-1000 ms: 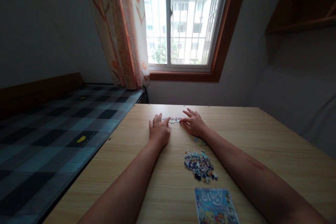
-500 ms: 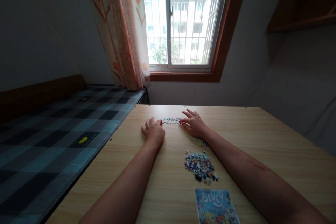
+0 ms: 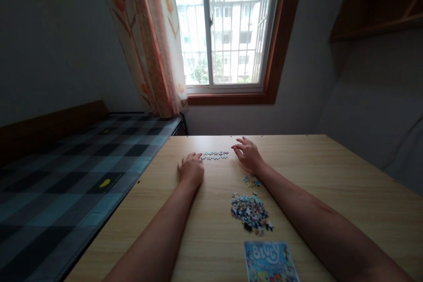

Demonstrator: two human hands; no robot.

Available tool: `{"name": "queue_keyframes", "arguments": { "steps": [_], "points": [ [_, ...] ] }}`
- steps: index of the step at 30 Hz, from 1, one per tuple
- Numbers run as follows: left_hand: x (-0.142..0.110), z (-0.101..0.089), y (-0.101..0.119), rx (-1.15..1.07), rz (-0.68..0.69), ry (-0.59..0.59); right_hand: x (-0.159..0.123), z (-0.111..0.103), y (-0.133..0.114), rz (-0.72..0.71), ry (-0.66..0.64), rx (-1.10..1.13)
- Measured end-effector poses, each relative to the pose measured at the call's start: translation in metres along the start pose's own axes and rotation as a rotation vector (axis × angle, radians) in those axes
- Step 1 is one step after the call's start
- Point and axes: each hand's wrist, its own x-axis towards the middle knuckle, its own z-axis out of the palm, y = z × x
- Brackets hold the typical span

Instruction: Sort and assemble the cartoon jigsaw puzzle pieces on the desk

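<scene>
Two short rows of joined jigsaw puzzle pieces (image 3: pixel 214 156) lie near the far edge of the table. At their left end rests my left hand (image 3: pixel 191 168), palm down, its fingers bent and a fingertip touching the pieces or close beside them. Just off the right end is my right hand (image 3: pixel 247 153), fingers apart, with nothing visible in it. Below my right wrist lies a small group of loose puzzle pieces (image 3: pixel 251 180). Nearer to me is a heap of mixed puzzle pieces (image 3: pixel 249 212) between my forearms.
A blue picture sheet marked "Bluey" (image 3: pixel 271 262) lies at the front of the wooden table (image 3: pixel 330 176). A bed with a checked cover (image 3: pixel 66 176) stands along the left side. Behind are a curtain (image 3: pixel 148 44) and a barred window (image 3: pixel 231 31).
My left hand has drawn left from over the rows to their left end. My right hand has lifted slightly away from their right end. The view has shifted a little.
</scene>
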Motion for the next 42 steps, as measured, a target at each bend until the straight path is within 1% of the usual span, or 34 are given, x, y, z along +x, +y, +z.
{"name": "queue_keyframes", "arguments": {
  "steps": [4,6,11,16,21,24,26,29,33,42],
  "points": [
    [-0.005,-0.003,0.01,0.031,0.221,-0.003,0.003,0.006,0.007,0.05,0.059,0.093],
    [-0.007,-0.003,0.014,0.059,0.284,0.002,0.003,0.008,0.008,0.06,0.077,0.1],
    [-0.01,0.003,0.017,0.118,0.232,-0.041,0.003,0.008,0.006,0.06,0.076,0.08],
    [-0.011,0.003,0.02,0.137,0.237,-0.104,0.001,0.006,0.001,0.028,0.062,0.076],
    [-0.012,0.001,0.023,0.148,0.231,-0.148,0.0,0.005,-0.007,-0.1,0.016,0.057],
    [-0.012,0.001,0.024,0.144,0.229,-0.144,-0.001,0.004,-0.012,-0.184,-0.034,0.053],
    [-0.013,0.0,0.024,0.135,0.233,-0.13,-0.002,0.003,-0.015,-0.214,-0.071,0.056],
    [-0.014,-0.002,0.026,0.115,0.267,-0.113,-0.004,0.003,-0.018,-0.219,-0.1,0.052],
    [-0.017,-0.002,0.028,0.11,0.326,-0.131,-0.005,0.004,-0.018,-0.188,-0.12,0.034],
    [-0.015,-0.002,0.027,0.115,0.314,-0.217,-0.007,0.003,-0.019,-0.184,-0.18,0.03]
  ]
}}
